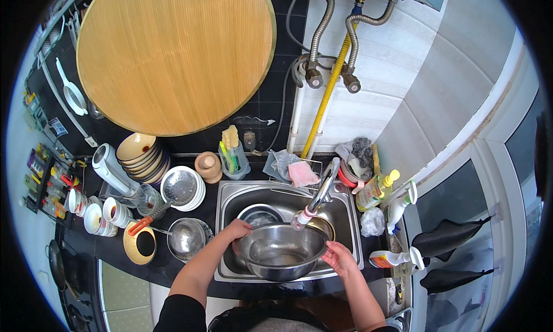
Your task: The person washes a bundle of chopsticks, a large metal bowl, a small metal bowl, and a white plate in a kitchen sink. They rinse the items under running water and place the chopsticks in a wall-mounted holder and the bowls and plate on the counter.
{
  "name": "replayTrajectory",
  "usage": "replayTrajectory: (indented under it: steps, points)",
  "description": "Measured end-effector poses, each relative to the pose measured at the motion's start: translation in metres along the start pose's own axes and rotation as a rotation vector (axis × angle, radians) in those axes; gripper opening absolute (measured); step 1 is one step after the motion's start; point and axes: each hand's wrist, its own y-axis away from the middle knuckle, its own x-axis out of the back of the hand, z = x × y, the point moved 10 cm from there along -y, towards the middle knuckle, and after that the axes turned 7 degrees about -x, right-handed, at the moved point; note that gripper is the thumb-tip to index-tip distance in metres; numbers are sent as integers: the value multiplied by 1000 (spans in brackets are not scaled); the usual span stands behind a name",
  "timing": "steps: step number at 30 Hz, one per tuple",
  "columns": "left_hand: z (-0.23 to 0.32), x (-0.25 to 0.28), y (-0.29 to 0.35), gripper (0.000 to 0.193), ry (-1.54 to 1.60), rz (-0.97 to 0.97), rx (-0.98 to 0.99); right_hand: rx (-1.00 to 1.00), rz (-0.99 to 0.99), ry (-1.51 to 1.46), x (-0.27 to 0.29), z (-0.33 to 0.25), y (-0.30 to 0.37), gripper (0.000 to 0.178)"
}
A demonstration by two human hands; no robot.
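Observation:
A wide stainless steel basin (282,266) is held over the front of the sink (222,263), tilted a little. My left hand (238,229) grips its rim at the left, fingers closed over the edge. At the right side of the rim, my right hand (340,258) pinches the edge between thumb and fingers. The basin's inside looks wet and shiny. Above its far rim hangs the tip of the faucet (315,202). Behind the basin, a smaller metal bowl (262,212) sits in the sink, and another round metal vessel (324,223) is partly hidden by the faucet and basin.
Left of the sink stand stacked bowls (138,147), white plates (199,196), a metal pot (187,240) and a skimmer with an orange handle (141,225). Right are a yellow-capped detergent bottle (371,195) and spray bottles (397,258). A large round wooden board (175,55) leans behind.

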Motion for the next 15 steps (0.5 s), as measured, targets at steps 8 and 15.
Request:
replayTrajectory:
  steps: [8,15]
  points:
    - [53,-13,-8,31,84,85,-35,66,77,-129,56,-5,-1,13]
    - [75,-42,15,31,68,-20,108,85,67,-158,89,-5,-6,20]
